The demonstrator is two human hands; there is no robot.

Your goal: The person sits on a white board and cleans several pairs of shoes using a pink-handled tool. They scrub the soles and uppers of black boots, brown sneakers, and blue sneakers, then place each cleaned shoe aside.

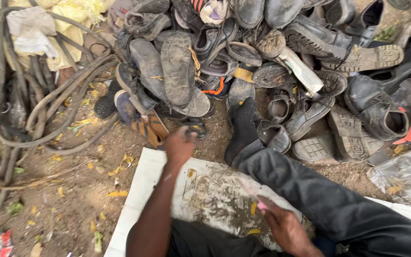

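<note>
My left hand point(179, 145) reaches forward to the near edge of a big pile of worn dark shoes point(243, 62). Its fingers are curled at a black shoe point(193, 126) lying beside a striped sandal point(148, 127); whether they grip it is hidden. My right hand point(286, 228) rests low near my lap, shut on a thin pink-handled tool point(253, 196) that points up and left. Under both arms lies a dirty white board point(200, 190). My leg in dark trousers point(319, 195) stretches to the pile, ending in a black sock point(243, 128).
Old rubber hoses and straps point(29, 104) lie tangled on the dirt at the left, with cloth and yellow bags point(48, 28) behind. A clear plastic sheet point(405, 176) lies at the right. Yellow leaves dot the bare ground point(72, 190).
</note>
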